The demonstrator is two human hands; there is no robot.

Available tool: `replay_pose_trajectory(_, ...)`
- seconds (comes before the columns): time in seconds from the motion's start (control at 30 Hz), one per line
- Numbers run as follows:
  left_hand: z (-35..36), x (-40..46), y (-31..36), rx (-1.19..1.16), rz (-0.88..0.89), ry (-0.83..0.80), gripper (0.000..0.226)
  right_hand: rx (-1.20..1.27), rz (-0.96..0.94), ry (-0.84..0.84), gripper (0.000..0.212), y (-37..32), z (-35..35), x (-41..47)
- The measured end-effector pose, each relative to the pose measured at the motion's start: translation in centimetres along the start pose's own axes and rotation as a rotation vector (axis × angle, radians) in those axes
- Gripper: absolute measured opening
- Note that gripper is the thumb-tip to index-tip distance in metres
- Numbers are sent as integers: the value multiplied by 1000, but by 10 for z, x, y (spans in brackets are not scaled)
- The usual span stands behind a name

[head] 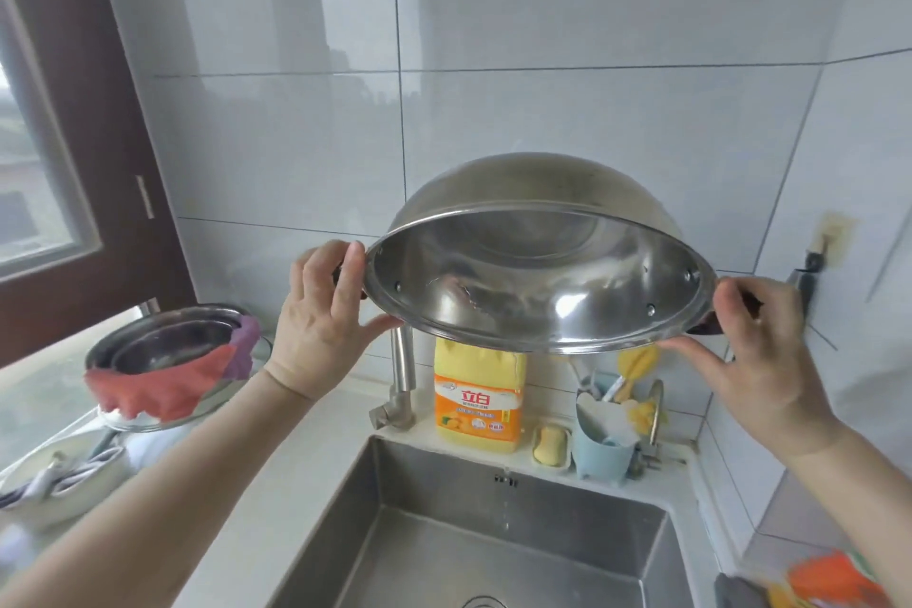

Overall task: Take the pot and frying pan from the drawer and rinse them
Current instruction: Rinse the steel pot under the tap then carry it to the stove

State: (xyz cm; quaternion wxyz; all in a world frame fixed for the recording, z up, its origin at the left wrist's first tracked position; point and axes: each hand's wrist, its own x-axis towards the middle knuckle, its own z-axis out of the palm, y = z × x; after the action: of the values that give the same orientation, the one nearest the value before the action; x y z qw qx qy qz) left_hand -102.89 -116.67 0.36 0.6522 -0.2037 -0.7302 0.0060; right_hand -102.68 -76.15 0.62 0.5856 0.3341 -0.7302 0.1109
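A wide stainless steel pot point(538, 272) hangs upside down and tilted above the steel sink point(429, 499), its shiny inside facing me. My left hand point(321, 316) grips the dark handle on its left side. My right hand point(755, 351) grips the dark handle on its right side. Drops of water fall from the pot into the sink. No frying pan shows in view.
A steel tap point(399, 380) rises behind the sink, partly hidden by the pot. An orange dish soap bottle point(476, 395), a soap dish point(550, 447) and a blue utensil cup point(604, 439) line the back ledge. Stacked steel bowls with a red cloth point(168, 360) stand left by the window.
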Motion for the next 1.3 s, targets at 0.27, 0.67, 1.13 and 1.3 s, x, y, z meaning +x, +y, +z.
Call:
replay_pose_trajectory(0.27, 5, 28, -7, 1, 18, 24, 99, -1, -35, 24, 93, 12, -4, 24)
replay_pose_trajectory(0.67, 24, 18, -15, -249, -215, -483, 141, 141, 262, -435, 132, 20, 10, 30)
replay_pose_trajectory(1.13, 56, -38, 7, -720, -475, -1571, 112, 909, 925, -1367, 98, 44, 47, -49)
replay_pose_trajectory(1.3, 58, -37, -4, -772, -469, -1586, 111, 1031, 996, -1308, 94, 37, 39, -52)
